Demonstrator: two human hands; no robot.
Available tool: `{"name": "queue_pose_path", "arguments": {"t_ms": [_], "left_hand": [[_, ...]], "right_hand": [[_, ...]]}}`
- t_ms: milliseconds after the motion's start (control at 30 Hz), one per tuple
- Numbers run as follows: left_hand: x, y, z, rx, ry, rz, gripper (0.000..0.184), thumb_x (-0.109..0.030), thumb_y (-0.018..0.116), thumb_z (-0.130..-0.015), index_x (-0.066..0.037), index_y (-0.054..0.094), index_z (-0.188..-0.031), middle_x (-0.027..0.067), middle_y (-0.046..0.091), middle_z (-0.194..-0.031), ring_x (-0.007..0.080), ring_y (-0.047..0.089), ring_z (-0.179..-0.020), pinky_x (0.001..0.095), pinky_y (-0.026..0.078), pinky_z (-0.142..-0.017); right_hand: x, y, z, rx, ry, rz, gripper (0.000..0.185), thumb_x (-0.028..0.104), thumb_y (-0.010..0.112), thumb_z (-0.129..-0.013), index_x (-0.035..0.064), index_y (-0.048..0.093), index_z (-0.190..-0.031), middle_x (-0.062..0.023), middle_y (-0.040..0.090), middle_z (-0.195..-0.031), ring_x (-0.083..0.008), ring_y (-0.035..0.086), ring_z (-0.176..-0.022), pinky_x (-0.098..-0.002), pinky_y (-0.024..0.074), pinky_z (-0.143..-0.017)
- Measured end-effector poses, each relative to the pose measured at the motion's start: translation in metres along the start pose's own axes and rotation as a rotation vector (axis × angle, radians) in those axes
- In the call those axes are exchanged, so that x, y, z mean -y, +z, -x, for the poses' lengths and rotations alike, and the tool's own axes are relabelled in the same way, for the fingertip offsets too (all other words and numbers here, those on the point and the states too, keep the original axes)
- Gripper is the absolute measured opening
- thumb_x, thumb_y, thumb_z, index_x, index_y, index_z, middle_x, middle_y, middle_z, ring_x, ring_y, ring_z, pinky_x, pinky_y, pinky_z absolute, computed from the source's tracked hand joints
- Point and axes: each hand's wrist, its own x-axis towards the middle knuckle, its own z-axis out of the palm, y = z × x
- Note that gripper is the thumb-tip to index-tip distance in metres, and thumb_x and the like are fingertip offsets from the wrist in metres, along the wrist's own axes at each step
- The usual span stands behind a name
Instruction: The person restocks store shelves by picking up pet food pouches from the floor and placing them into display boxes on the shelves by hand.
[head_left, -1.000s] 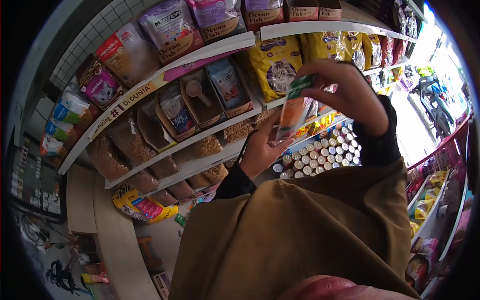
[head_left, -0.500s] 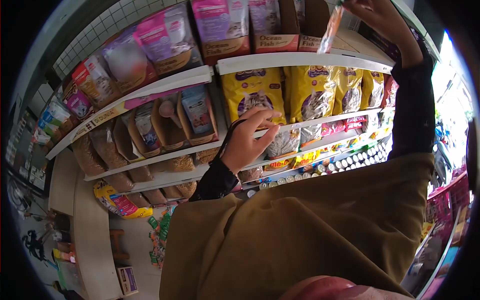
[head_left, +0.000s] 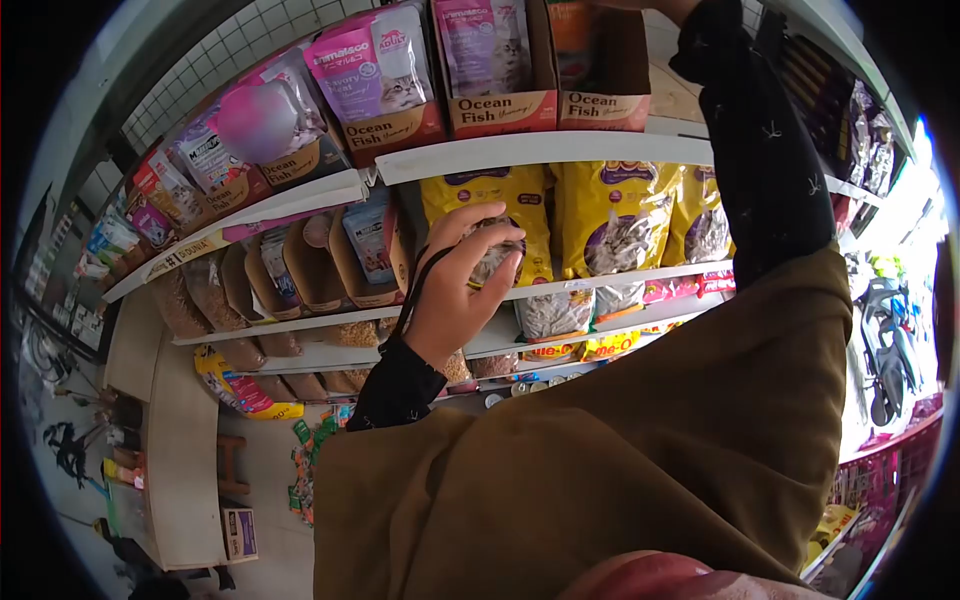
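Observation:
My right hand [head_left: 655, 4] reaches up to the top shelf and is mostly cut off by the frame's upper edge. Just left of it, an orange pouch [head_left: 572, 35] stands blurred in an open "Ocean Fish" cardboard box [head_left: 603, 108]; the fingertips on it hardly show. My left hand [head_left: 452, 285] hovers before the middle shelf with curved, parted fingers and nothing held, a black strap around its wrist. Behind those fingers is a yellow cat food bag [head_left: 525, 200]. Purple and pink cat food pouches [head_left: 370, 70] fill the neighbouring boxes.
Another yellow cat food bag [head_left: 615, 215] stands to the right. The white top shelf edge [head_left: 540, 148] crosses under the boxes. Bags of brown kibble [head_left: 180, 305] lie lower left. Green and orange packets [head_left: 305, 470] are on the floor near a wooden counter [head_left: 185, 450].
My right hand has moved left and up, bringing the orange pouch into the box. My left hand has shifted slightly left and down, fingers more curled. The view has turned slightly.

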Motion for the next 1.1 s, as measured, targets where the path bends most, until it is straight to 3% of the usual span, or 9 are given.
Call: {"name": "queue_pose_path", "arguments": {"t_ms": [133, 233, 333, 367, 600, 733, 933, 1100], "left_hand": [[-0.002, -0.002, -0.013, -0.019, -0.154, 0.188, 0.022, -0.006, 0.063, -0.078, -0.004, 0.061, -0.1, 0.0118, 0.052, -0.115, 0.025, 0.057, -0.096, 0.0333, 0.046, -0.08], [0.0, 0.001, -0.016, -0.013, -0.13, 0.156, 0.023, -0.006, 0.063, -0.079, -0.004, 0.061, -0.102, 0.012, 0.051, -0.116, 0.0233, 0.057, -0.094, 0.0321, 0.047, -0.079], [-0.002, 0.004, -0.024, -0.011, -0.11, 0.165, 0.024, -0.006, 0.063, -0.079, -0.003, 0.06, -0.103, 0.0125, 0.051, -0.115, 0.0221, 0.058, -0.091, 0.0313, 0.047, -0.078], [-0.004, 0.003, -0.029, -0.001, -0.1, 0.185, 0.025, -0.006, 0.063, -0.079, -0.003, 0.06, -0.103, 0.0129, 0.052, -0.114, 0.0218, 0.058, -0.089, 0.0312, 0.047, -0.078], [-0.009, 0.016, -0.093, 0.068, 0.065, 0.239, 0.025, -0.007, 0.062, -0.08, -0.001, 0.057, -0.104, 0.0125, 0.054, -0.106, 0.0198, 0.06, -0.081, 0.0289, 0.048, -0.07], [0.003, 0.037, -0.126, 0.093, 0.155, 0.077, 0.022, -0.009, 0.061, -0.081, -0.002, 0.056, -0.101, 0.0104, 0.053, -0.102, 0.018, 0.06, -0.073, 0.0273, 0.047, -0.063], [0.015, 0.055, -0.128, 0.112, 0.155, -0.16, 0.019, -0.015, 0.062, -0.081, -0.003, 0.055, -0.093, 0.0101, 0.051, -0.095, 0.0222, 0.058, -0.062, 0.0324, 0.047, -0.063], [0.012, 0.055, -0.126, 0.155, 0.078, -0.073, 0.022, -0.018, 0.063, -0.08, -0.005, 0.056, -0.095, 0.0092, 0.05, -0.097, 0.0222, 0.057, -0.057, 0.0353, 0.046, -0.064]], "right_hand": [[0.003, 0.029, -0.011, 0.087, 0.081, 0.095, 0.025, 0.021, 0.059, -0.074, -0.0007, 0.061, -0.086, -0.022, 0.062, -0.083, -0.0386, 0.059, -0.077, -0.0436, 0.0468, -0.066], [-0.001, 0.06, -0.012, 0.073, 0.118, 0.095, 0.023, 0.019, 0.057, -0.075, 0.0001, 0.062, -0.086, -0.0221, 0.062, -0.083, -0.0398, 0.059, -0.078, -0.0455, 0.0464, -0.066], [-0.003, 0.08, 0.0, -0.372, 0.119, -0.062, 0.021, 0.016, 0.053, -0.076, 0.001, 0.063, -0.087, -0.0225, 0.062, -0.08, -0.0405, 0.059, -0.077, -0.0456, 0.0463, -0.065], [-0.002, 0.085, 0.002, -0.371, 0.109, -0.062, 0.021, 0.016, 0.053, -0.076, 0.001, 0.063, -0.087, -0.0225, 0.062, -0.08, -0.0405, 0.059, -0.077, -0.0456, 0.0463, -0.065], [0.008, 0.103, 0.025, 0.247, -0.132, -0.128, 0.021, 0.016, 0.056, -0.086, 0.0041, 0.06, -0.103, -0.0127, 0.065, -0.085, -0.0257, 0.063, -0.077, -0.0324, 0.0496, -0.069], [0.023, 0.078, 0.036, 0.482, -0.061, -0.157, 0.024, 0.016, 0.049, -0.089, 0.0043, 0.058, -0.109, -0.0142, 0.065, -0.095, -0.0288, 0.063, -0.081, -0.0344, 0.0496, -0.072], [0.024, 0.085, 0.028, 0.374, -0.085, -0.101, 0.027, 0.014, 0.048, -0.089, 0.0012, 0.055, -0.112, -0.0172, 0.064, -0.098, -0.0289, 0.064, -0.085, -0.035, 0.05, -0.072], [0.017, 0.106, 0.01, 0.359, -0.042, -0.085, 0.027, 0.013, 0.049, -0.088, -0.0007, 0.055, -0.111, -0.0208, 0.063, -0.098, -0.0298, 0.064, -0.086, -0.0349, 0.0504, -0.072]]}}
